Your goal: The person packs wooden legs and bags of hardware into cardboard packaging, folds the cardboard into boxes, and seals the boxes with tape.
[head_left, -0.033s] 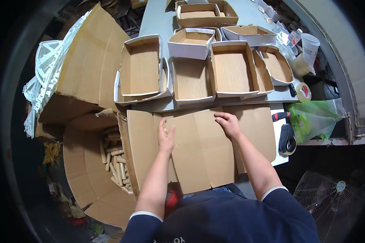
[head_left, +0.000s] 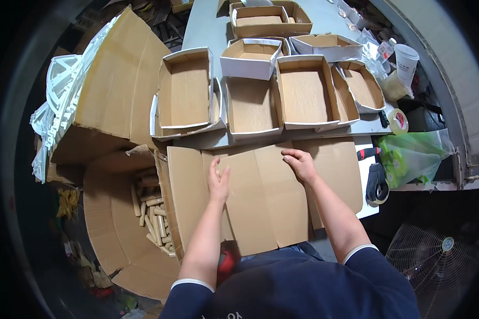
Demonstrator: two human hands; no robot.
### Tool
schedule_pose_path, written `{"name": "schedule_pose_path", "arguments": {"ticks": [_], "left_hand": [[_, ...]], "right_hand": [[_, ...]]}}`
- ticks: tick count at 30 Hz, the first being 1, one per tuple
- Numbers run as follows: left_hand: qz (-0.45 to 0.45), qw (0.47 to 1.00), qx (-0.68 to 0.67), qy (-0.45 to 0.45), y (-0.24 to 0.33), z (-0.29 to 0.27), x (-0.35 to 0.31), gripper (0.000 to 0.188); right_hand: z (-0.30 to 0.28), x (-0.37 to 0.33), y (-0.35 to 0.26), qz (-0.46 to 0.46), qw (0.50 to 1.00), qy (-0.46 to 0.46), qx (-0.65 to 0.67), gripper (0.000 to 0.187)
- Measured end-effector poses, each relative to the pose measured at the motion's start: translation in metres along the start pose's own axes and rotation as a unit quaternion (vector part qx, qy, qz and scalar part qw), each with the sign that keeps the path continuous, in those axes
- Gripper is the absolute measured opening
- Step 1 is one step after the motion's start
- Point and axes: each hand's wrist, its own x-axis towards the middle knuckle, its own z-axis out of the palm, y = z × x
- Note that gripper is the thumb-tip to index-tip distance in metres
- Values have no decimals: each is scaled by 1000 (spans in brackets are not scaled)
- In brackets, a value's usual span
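A brown cardboard sheet (head_left: 266,196) with folded panels lies across the near edge of the table, its lower end close to my body. My left hand (head_left: 218,181) is over its left panels, thumb and fingers apart, holding nothing that I can see. At the upper right edge of the middle panel is my right hand (head_left: 302,165), fingers curled and thumb drawn in beside them. Whether anything sits between those fingertips is hidden.
Several open cardboard boxes (head_left: 308,90) stand beyond the sheet. Left is a large carton (head_left: 109,228) containing short tan cylinders (head_left: 157,220). A black tape dispenser (head_left: 377,183), a red-and-black handle (head_left: 368,153), a green bag (head_left: 415,157) and a fan (head_left: 431,255) are at right.
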Motion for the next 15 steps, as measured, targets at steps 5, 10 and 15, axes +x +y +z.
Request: {"name": "schedule_pose_path", "arguments": {"ticks": [5,10,15], "left_hand": [[58,998,31,13,-28,-10,3,39],[55,998,38,18,-21,-5,1,28],[162,893,415,61,21,10,-8,29]], "right_hand": [[3,-2,2,-20,999,27,-7,19],[3,-3,4,-32,998,51,-26,17],[1,1,1,-33,995,36,-82,20]]}}
